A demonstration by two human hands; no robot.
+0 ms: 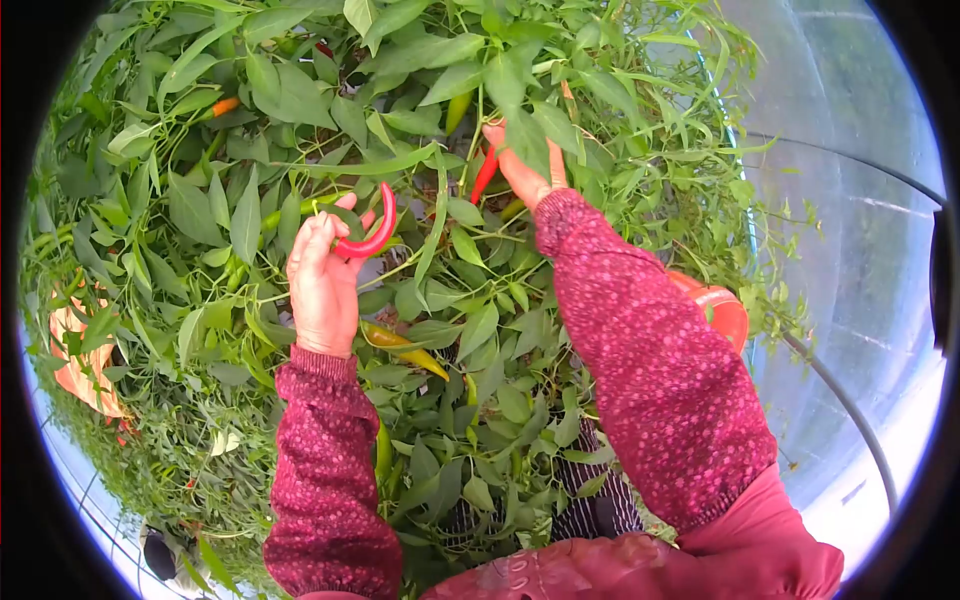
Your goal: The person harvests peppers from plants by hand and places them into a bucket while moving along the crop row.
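My left hand (325, 275) is closed on a curved, glossy red chili pepper (378, 236), which sticks out to the right of the fingers. Further up, my right hand (520, 172) reaches into the foliage of the pepper plants (480, 325). A second red chili pepper (484, 176) hangs right beside its thumb side, tip pointing down. Leaves cover most of the right fingers, so their grip is hidden. Below the left hand hangs a yellow-orange pepper (405, 350). A green pepper (457, 112) shows just above and left of the right hand.
An orange pepper (226, 106) pokes out at the upper left. Behind my right forearm is a red-orange container (722, 312). An orange bag-like thing (85, 355) lies among plants at the left. Clear plastic sheeting (830, 250) with dark hoops (850, 405) rises at the right.
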